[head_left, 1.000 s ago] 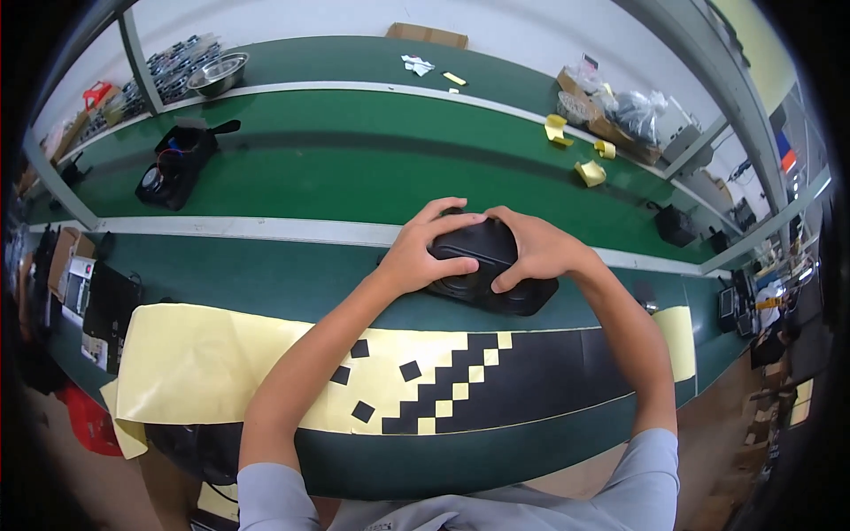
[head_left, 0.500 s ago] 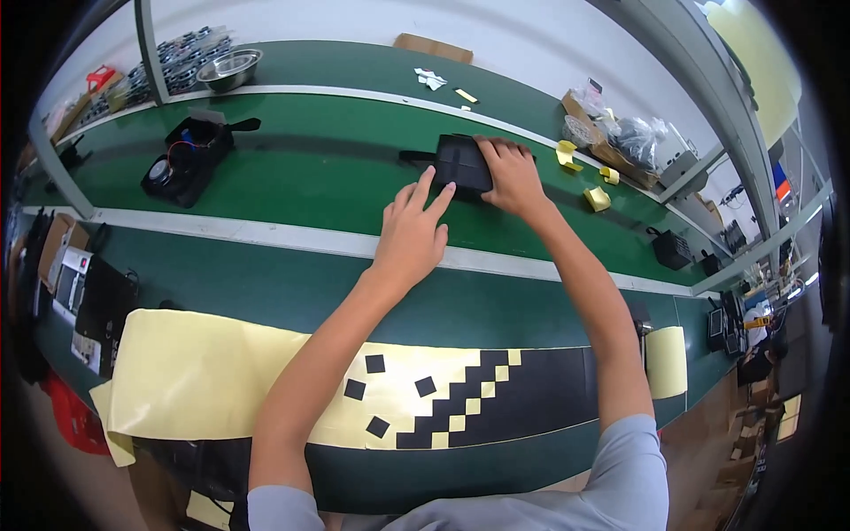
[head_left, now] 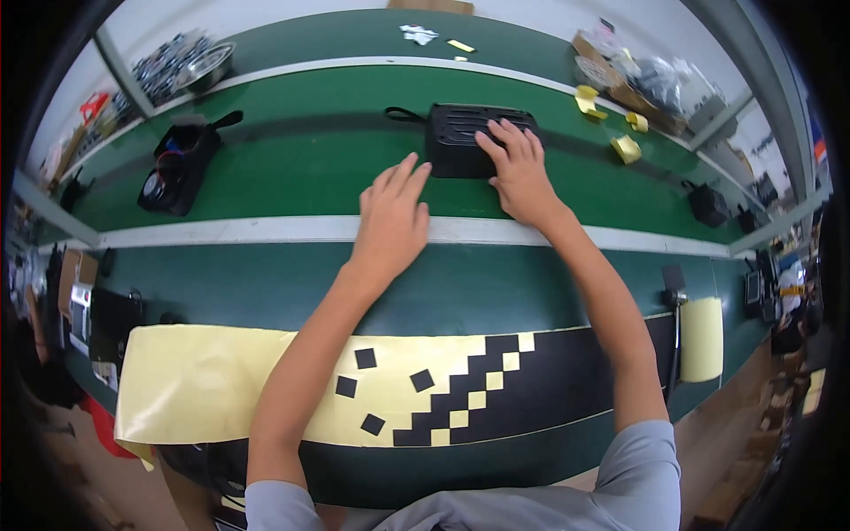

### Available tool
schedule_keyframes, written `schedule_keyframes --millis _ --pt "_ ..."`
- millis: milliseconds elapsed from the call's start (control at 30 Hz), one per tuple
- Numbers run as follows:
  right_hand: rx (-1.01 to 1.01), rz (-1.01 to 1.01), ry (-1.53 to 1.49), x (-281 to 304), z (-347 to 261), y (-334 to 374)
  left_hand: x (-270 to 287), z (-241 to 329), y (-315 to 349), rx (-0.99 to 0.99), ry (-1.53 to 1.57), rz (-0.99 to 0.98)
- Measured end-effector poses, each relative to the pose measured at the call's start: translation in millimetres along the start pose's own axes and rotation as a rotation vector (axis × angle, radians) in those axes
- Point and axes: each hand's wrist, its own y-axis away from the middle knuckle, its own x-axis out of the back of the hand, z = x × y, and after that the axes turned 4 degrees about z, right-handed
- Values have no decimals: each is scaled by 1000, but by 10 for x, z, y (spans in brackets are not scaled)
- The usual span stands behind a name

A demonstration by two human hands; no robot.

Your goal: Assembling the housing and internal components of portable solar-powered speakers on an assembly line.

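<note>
A black box-shaped device [head_left: 456,150] with a slotted face and a strap loop [head_left: 405,114] at its left sits on the green shelf. My right hand [head_left: 524,181] rests on its right part, fingers spread over the slotted face without wrapping round it. Just off the device's near left corner is my left hand [head_left: 390,217], fingers stretched out and holding nothing. On the bench below my forearms lies a yellow backing sheet [head_left: 204,376] with black adhesive material [head_left: 567,376] on its right part. Several small black squares [head_left: 365,358] are dotted over its middle.
An opened black device [head_left: 181,168] with wires showing lies at the left of the shelf. Crumpled yellow scraps [head_left: 626,149] and a small black box [head_left: 708,205] are at the right. A yellow roll [head_left: 702,341] stands at the bench's right end. A metal bowl [head_left: 205,68] sits far left.
The black device has turned, so its slotted face now shows. My left hand has come off it, and my right hand has shifted onto that face. The whole view has shifted too.
</note>
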Motion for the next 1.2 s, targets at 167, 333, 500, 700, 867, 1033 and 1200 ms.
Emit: schedule_keyframes --millis 167,333,500,700,867,1033,1200 --pt "24 42 30 84 93 63 52 9 -106 -32 14 -84" --pt "-15 131 46 219 -221 311 454 146 -286 -25 16 -160" --pt "90 6 -487 596 -1250 734 1026 198 -395 27 -4 -126" --pt "213 -95 -622 473 -1360 850 1542 17 -486 59 -47 -55" --pt "210 -39 -526 458 -1269 918 2097 242 -513 66 61 77" --pt "178 -129 -571 517 -1296 861 2511 386 -331 -24 181 347" --pt "208 -200 -571 560 -1393 804 3037 488 -99 -286 134 500"
